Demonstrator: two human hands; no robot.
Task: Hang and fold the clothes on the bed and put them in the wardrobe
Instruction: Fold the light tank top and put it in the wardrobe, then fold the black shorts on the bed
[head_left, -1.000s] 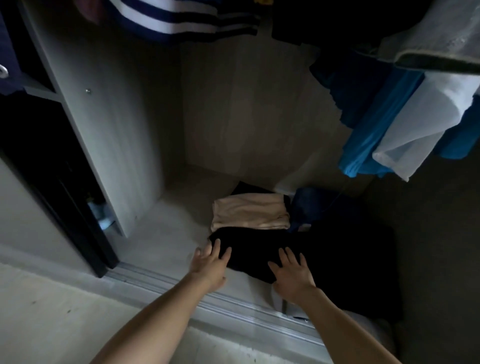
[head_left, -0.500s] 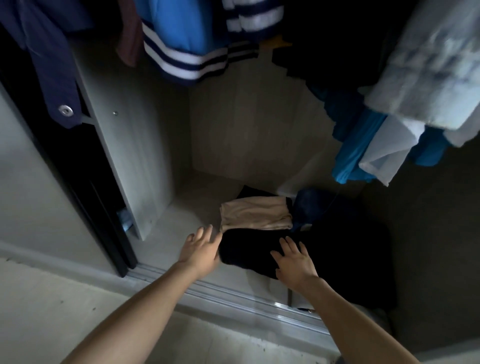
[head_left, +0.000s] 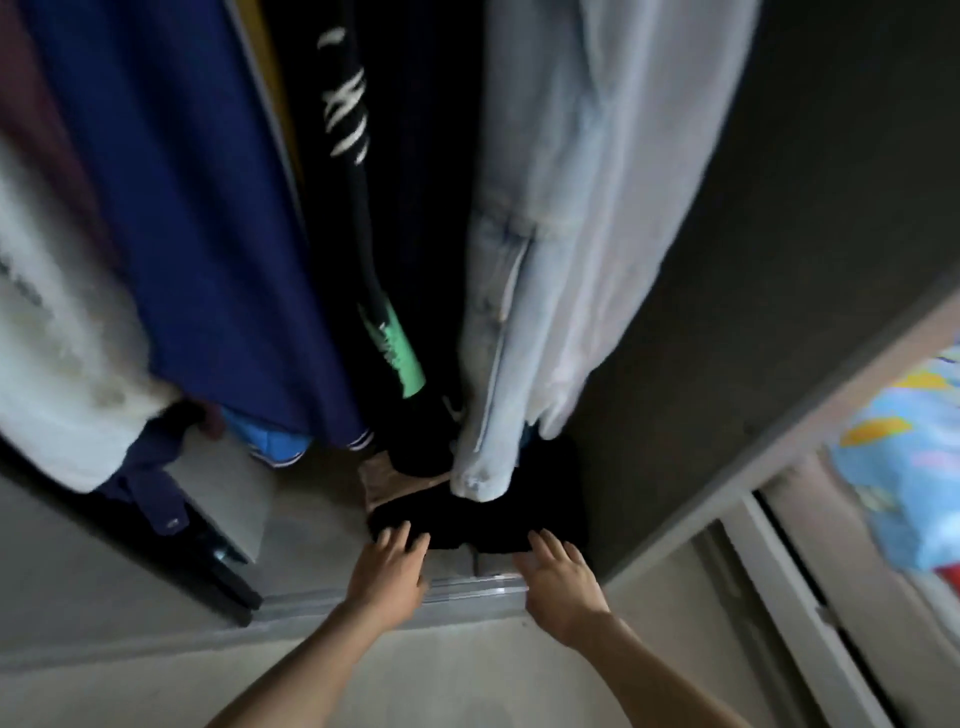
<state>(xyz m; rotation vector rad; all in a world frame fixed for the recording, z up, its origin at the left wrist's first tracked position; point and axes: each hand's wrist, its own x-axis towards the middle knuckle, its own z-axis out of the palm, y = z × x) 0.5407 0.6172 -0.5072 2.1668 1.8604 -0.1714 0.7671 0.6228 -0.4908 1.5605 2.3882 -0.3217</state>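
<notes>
Left: a fluffy garment is showing off-white, beside a maroon garment. Centre-left: a hanging garment is showing navy. Centre: a black garment is displaying white lettering and a mint-green patch. Right of it: a denim garment is showing pale washed blue. Near: one folded garment is appearing black, another folded piece beige. Far right: bedding is showing light blue with yellow and orange shapes.

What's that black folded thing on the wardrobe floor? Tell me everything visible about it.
The black folded garment is soft-looking fabric lying flat on the wardrobe floor. A beige folded cloth lies behind it; a pale denim hem hangs over its far side. The left hand and right hand touch its near edge.
</notes>
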